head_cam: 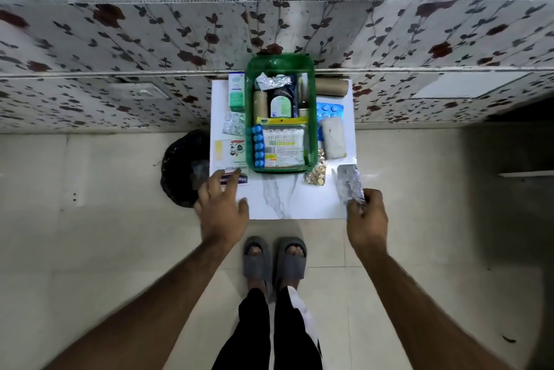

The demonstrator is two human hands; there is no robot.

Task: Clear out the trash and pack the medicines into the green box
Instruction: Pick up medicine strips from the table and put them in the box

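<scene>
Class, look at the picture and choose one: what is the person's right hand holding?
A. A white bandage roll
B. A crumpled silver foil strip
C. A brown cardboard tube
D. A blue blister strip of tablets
B: the right hand pinches the near end of a crumpled silver foil strip at the table's front right corner, beside the green box.

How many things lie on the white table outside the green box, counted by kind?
Pill blister strips: 3 (clear, blue, gold)
Cardboard medicine cartons: 2 (green-white, flat white)
Brown cardboard tube: 1
White bandage roll: 1
Total: 7, leaving out the crumpled foil strip in the right hand.
</scene>
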